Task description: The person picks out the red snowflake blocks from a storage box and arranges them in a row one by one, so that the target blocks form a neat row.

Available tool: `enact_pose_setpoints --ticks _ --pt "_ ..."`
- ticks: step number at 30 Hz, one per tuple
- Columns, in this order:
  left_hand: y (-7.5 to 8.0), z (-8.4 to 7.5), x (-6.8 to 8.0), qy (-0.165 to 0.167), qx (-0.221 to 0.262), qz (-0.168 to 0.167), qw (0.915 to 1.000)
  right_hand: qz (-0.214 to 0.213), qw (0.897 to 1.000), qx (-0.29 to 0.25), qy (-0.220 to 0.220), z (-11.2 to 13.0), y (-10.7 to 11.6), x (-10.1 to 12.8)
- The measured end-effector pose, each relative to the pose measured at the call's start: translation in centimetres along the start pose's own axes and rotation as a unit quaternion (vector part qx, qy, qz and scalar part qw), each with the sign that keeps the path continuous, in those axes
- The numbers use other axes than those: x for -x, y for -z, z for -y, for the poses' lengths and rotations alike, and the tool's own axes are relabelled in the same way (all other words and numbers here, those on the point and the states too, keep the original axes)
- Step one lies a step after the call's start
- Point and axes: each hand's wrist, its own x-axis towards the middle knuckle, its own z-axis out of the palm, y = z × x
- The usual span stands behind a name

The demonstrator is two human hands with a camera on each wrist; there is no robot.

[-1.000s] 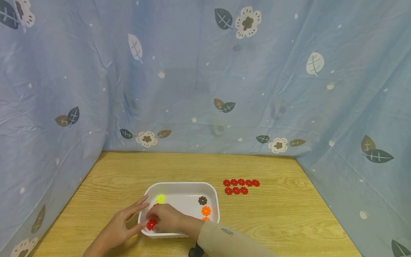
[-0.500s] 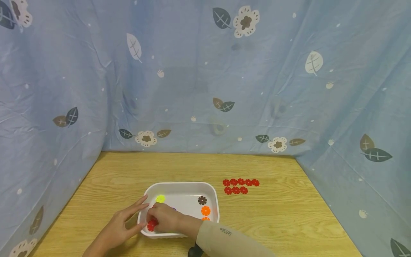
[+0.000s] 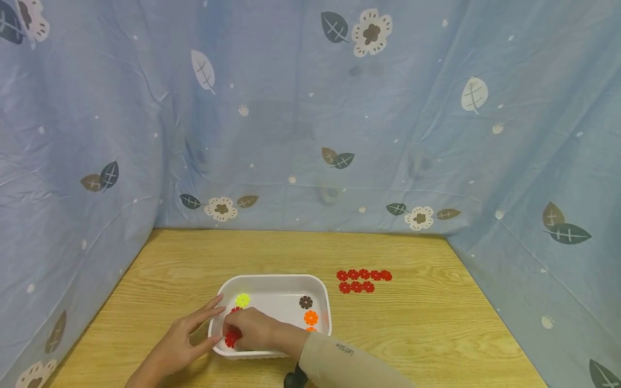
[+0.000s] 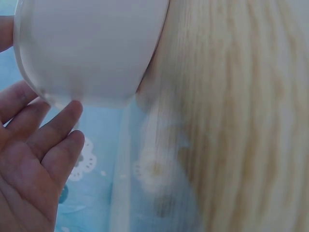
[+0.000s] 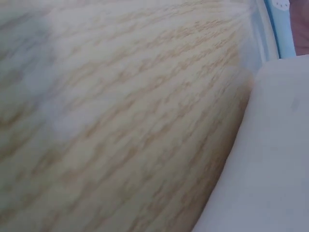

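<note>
In the head view a white tray (image 3: 271,279) stands on the wooden table. My right hand (image 3: 257,330) reaches into its left end with fingers curled. It pinches a red snowflake disc (image 3: 231,339); the fingertips are partly hidden. A second red disc (image 3: 236,310) shows just behind the hand, and a yellow disc (image 3: 242,300) lies farther back. My left hand (image 3: 181,339) rests at the tray's left rim, fingers spread and thumb apart. In the left wrist view its extended fingers (image 4: 58,128) lie by the tray's outer wall (image 4: 91,58). The right wrist view does not show the right hand's fingers.
A brown disc (image 3: 305,302) and orange discs (image 3: 311,318) lie at the tray's right end. Right of the tray, several red discs (image 3: 364,274) form two rows on the table (image 3: 412,323). Blue patterned cloth (image 3: 291,134) encloses the back and sides.
My right hand has shifted slightly to the right, and the red disc at its fingertips with it. A purple disc glimpsed half a second ago is hidden now. The left hand stays put.
</note>
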Motion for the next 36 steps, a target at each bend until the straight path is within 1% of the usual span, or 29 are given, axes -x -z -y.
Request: enact_pose_setpoints --ticks 4,8,11,15,19,22,24,27,30,32,36 --pt "0.1 0.1 -0.1 -0.013 -0.001 0.001 0.9999 -0.006 0.998 -0.064 -0.026 -0.4 0.4 0.3" --pt "0.3 -0.2 -0.3 -0.013 0.000 0.001 0.9999 -0.025 0.991 -0.122 -0.056 -0.9 1.0 0.7" --pt "0.4 -0.4 -0.3 -0.007 0.006 0.001 1.0000 -0.044 0.983 -0.158 -0.077 -1.3 1.7 1.3" --pt "0.3 -0.3 -0.4 0.005 0.004 0.002 1.0000 -0.071 0.973 -0.200 -0.089 -2.1 2.5 2.4" --pt "0.3 -0.4 -0.5 0.017 -0.002 0.011 0.9998 -0.091 0.958 -0.254 -0.099 -3.2 3.6 4.3" --pt "0.4 -0.4 -0.5 0.026 -0.007 0.016 0.9995 -0.113 0.943 -0.295 -0.108 -4.3 4.4 5.8" --pt "0.4 -0.3 -0.5 0.031 -0.011 0.016 0.9993 -0.135 0.935 -0.309 -0.110 -5.1 4.8 6.8" --pt "0.5 -0.3 -0.5 0.044 -0.017 0.017 0.9988 -0.163 0.918 -0.342 -0.121 -5.9 5.5 8.4" --pt "0.4 -0.2 -0.5 0.046 -0.019 0.015 0.9986 -0.189 0.893 -0.383 -0.140 -5.9 6.5 10.1" --pt "0.4 -0.2 -0.4 0.043 -0.019 0.014 0.9988 -0.209 0.874 -0.407 -0.160 -5.9 7.0 11.2" --pt "0.4 -0.1 -0.4 0.038 -0.012 0.012 0.9991 -0.265 0.845 -0.422 -0.193 -6.7 7.2 13.0"
